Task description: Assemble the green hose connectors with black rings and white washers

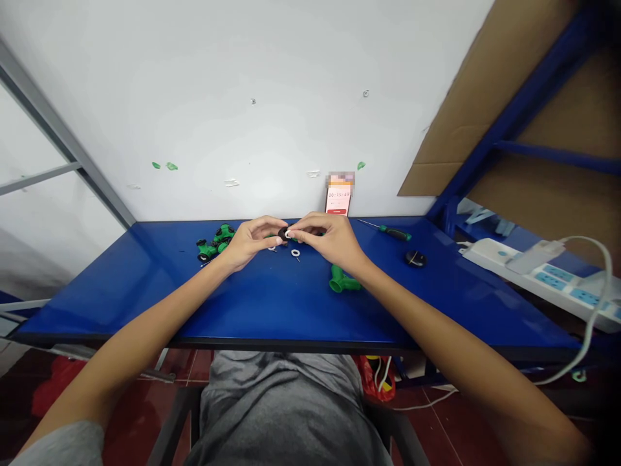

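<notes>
Near the worktop's (272, 314) back edge, the left hand (246, 243), fingers curled, holds a black piece (282, 233); the right hand (334, 234) pinches a white ring (288, 233), which could drop if gripped loosely.

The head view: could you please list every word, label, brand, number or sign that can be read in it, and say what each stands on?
"00:15:49": on the lit pink screen of the slim upright phone.
Pixelated, unreadable: the top of that screen.
Too small to read: the line under the digits and any marking on the red button.
No other readable text.
</notes>
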`<state>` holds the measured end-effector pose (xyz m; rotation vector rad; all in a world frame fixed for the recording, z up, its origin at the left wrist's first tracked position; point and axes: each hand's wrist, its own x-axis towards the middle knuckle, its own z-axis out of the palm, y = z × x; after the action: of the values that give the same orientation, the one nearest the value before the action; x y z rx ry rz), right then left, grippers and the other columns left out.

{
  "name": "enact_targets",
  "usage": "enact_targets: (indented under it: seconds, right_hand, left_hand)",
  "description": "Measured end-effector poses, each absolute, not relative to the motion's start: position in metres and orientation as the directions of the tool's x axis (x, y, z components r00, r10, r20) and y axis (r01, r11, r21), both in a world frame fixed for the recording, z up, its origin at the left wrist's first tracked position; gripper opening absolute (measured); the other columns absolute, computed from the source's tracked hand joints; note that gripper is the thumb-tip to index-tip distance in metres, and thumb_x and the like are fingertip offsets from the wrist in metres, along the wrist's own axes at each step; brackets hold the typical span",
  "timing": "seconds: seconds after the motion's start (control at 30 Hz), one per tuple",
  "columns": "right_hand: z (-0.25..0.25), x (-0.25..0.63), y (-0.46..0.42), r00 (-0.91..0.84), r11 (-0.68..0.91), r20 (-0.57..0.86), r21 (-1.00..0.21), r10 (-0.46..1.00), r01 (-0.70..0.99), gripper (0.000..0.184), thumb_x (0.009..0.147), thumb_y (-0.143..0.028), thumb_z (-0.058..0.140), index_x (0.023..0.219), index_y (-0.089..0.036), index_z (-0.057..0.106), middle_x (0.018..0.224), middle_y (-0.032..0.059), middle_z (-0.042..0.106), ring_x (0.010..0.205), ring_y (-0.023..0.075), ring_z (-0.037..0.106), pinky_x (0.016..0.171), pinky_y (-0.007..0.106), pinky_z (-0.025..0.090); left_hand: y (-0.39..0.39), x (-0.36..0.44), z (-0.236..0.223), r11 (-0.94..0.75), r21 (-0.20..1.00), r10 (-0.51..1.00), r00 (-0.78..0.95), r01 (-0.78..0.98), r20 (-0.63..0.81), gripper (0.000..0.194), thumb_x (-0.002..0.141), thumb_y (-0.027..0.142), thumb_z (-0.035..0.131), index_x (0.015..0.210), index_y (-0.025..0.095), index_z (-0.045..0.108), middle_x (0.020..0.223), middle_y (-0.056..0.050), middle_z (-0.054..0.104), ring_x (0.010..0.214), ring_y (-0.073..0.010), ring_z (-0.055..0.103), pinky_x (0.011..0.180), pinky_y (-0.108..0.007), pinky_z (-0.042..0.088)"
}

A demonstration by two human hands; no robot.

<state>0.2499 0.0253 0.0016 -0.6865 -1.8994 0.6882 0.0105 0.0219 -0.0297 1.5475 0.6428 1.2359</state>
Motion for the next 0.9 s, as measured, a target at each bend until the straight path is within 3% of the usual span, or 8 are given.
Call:
enact_targets:
  seconds: [0.23,0.5,0.73,0.9]
  right_hand:
    - [-0.0006,0.2471,0.0246,-0.337,0.592,0.523,-0.793,0.783,0.145,0.031,0.082,-0.055,0.092,0.088,-0.025,0.089,0.088,0.0061,0.084,0.074,0.0205,0.073,0.068,0.035,0.058]
    - [0.0014,0.2481,0.0229,-0.361,0.683,0.597,-0.707,0.716,0.186,0.022,0.09,-0.047,0.085,0.09,-0.026,0.088,0.094,0.0062,0.084,0.078,0.0201,0.075,0.071,0.036,0.06]
    - [0.0005,0.2478,0.03,-0.432,0.41,0.335,-0.907,0.838,0.092,0.041,0.074,-0.053,0.097,0.095,-0.02,0.082,0.088,0.0076,0.083,0.08,0.0225,0.078,0.069,0.035,0.065]
    - [-0.0053,0.2438,0.0316,-0.44,0.334,0.292,-0.942,0.85,0.021,0.046,0.07,-0.054,0.1,0.093,-0.019,0.08,0.088,0.0079,0.083,0.083,0.0229,0.079,0.065,0.033,0.067]
  left_hand:
    - [0.0218,0.0109,-0.0315,-0.361,0.923,0.855,0.347,-0.135,0.385,0.04,0.08,0.034,0.098,0.115,0.021,0.083,0.118,-0.01,0.081,0.11,-0.0236,0.077,0.091,-0.034,0.062]
    - [0.0223,0.0099,-0.0318,-0.375,0.918,0.851,0.344,-0.131,0.397,0.041,0.08,0.034,0.099,0.115,0.021,0.084,0.116,-0.01,0.081,0.106,-0.0223,0.077,0.091,-0.033,0.061]
    - [0.0216,0.0097,-0.0288,-0.411,0.905,0.832,0.362,-0.107,0.421,0.036,0.079,0.033,0.099,0.111,0.022,0.087,0.117,-0.01,0.082,0.109,-0.0235,0.076,0.095,-0.036,0.061]
    - [0.0214,0.0075,-0.0296,-0.417,0.905,0.834,0.358,-0.088,0.419,0.038,0.079,0.036,0.099,0.112,0.022,0.088,0.118,-0.011,0.082,0.107,-0.0246,0.077,0.092,-0.036,0.062]
